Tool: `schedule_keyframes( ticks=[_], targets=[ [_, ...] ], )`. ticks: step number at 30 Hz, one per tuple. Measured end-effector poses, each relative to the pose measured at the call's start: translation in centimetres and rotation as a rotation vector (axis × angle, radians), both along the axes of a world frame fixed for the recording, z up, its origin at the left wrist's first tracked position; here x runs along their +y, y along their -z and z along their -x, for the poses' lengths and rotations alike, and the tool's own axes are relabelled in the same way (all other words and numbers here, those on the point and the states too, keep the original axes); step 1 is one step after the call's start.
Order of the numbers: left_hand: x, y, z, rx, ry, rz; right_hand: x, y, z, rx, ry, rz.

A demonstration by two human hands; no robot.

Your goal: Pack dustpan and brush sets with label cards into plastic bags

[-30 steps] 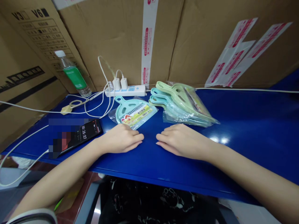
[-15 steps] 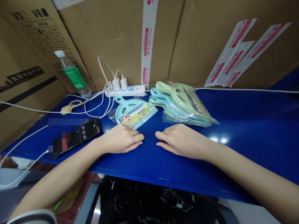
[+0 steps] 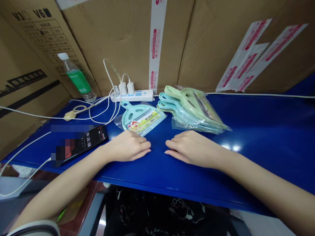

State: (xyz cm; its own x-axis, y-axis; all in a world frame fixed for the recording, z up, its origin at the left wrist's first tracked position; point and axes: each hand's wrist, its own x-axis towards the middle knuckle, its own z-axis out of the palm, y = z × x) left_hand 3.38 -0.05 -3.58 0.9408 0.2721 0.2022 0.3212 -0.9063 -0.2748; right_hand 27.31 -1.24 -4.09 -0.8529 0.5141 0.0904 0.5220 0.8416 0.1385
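Note:
My left hand (image 3: 128,146) rests on the blue table with its fingers curled in, and no object shows in it. Just behind it lies a light blue mini dustpan and brush set (image 3: 144,118) in a clear bag with a printed card. Opposite, my right hand (image 3: 188,148) also lies on the tabletop, loosely closed, a short gap from the left one. Beyond that hand is a pile of several bagged dustpans, with a pale green dustpan (image 3: 190,100) on top and light blue dustpans (image 3: 176,109) beneath. Both palms are hidden.
A phone (image 3: 85,144) showing a timer lies left of my left hand. Behind it are tangled white cables, a power strip (image 3: 145,95) with chargers and a water bottle (image 3: 80,80). Cardboard boxes (image 3: 118,36) wall the back of the blue table (image 3: 265,137).
The right hand's index finger has drawn back very slightly, and the phone's timer reads one second more. The dustpans and the left hand stay practically where they were.

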Motion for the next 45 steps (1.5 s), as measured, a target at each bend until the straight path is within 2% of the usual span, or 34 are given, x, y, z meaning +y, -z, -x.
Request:
schedule_keyframes(
  ticks=[8,16,30,45],
  targets=[
    [-0.09,0.01,-0.06,-0.001,-0.007,-0.009,-0.10,-0.15,-0.04,0.003,0.021,-0.055],
    [-0.07,-0.11,-0.08,-0.016,0.010,-0.012,-0.03,-0.11,-0.06,-0.015,0.004,-0.010],
    [-0.11,0.02,0.07,0.006,-0.043,0.043,-0.10,0.11,-0.23,0.009,0.042,-0.035],
    [-0.03,0.12,0.12,0.039,-0.028,0.022,-0.14,0.24,-0.26,0.021,0.010,-0.036]
  ],
)
